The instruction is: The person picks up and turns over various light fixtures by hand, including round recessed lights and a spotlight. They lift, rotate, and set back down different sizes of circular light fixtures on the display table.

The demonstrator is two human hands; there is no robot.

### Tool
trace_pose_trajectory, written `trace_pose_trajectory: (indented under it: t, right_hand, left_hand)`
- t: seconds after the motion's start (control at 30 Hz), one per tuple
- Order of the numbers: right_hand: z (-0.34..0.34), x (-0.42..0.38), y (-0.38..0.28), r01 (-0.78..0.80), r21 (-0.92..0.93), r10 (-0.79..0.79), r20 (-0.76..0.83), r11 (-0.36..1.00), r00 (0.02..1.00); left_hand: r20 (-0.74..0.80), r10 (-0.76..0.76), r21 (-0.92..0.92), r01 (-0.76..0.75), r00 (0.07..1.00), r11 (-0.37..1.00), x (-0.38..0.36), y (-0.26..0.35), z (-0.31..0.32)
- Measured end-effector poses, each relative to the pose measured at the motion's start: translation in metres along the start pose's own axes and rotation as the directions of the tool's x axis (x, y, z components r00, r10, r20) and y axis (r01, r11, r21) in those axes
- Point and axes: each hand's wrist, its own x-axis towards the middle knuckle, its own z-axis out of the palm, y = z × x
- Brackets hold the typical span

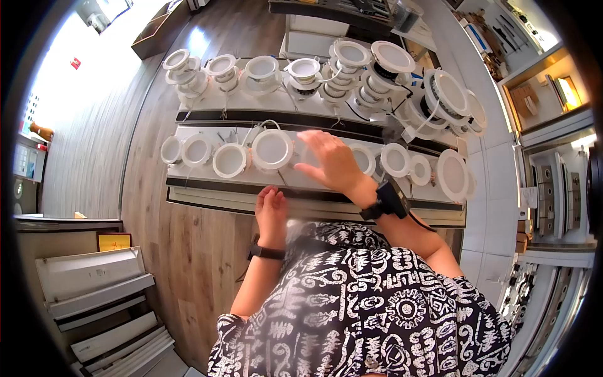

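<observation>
My right hand (331, 164) is raised over the front row of round white downlights, its fingers apart and pointing left, beside a large round light (272, 149). A pale round light behind its fingers is partly hidden. My left hand (271, 204) is lower, at the front edge of the display board (220, 198), with its fingers curled; whether anything small is in them does not show. Another round light (230, 161) lies up and left of my left hand. To the right of my right wrist stands one more light (395, 160).
Stacked downlights (352, 55) with loose cables fill the back row. Shelves (553, 188) with fittings line the right side. A rack of panels (94, 283) stands at the lower left. A dark shelf edge (326, 9) is at the top.
</observation>
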Motion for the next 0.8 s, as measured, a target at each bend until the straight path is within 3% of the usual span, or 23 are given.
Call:
trace_pose_trajectory:
  t: [0.23,0.33,0.53,0.73,0.8]
  right_hand:
    - [0.047,0.039,-0.01,0.128,-0.149,-0.119,0.066,0.98,0.991]
    - [0.058,0.046,-0.014,0.111,-0.164,-0.098,0.085,0.98,0.992]
    - [0.065,0.048,-0.014,0.008,0.019,-0.011,0.122,1.0,0.993]
    - [0.045,0.05,-0.02,-0.104,0.184,0.093,0.063,0.978,0.994]
    - [0.028,0.047,-0.021,-0.223,0.435,0.237,0.024,0.873,0.971]
  left_hand:
    - [-0.023,0.044,0.06,-0.043,0.999,0.997,-0.005,0.018,0.012]
    - [-0.02,0.06,0.055,-0.058,0.998,0.997,-0.001,0.023,0.007]
    - [-0.012,0.022,0.039,-0.022,1.0,0.999,-0.004,0.037,0.008]
    - [-0.006,-0.045,0.044,0.045,0.999,0.998,-0.001,0.052,0.007]
    - [-0.021,-0.057,0.021,0.057,0.998,0.998,-0.004,0.056,0.005]
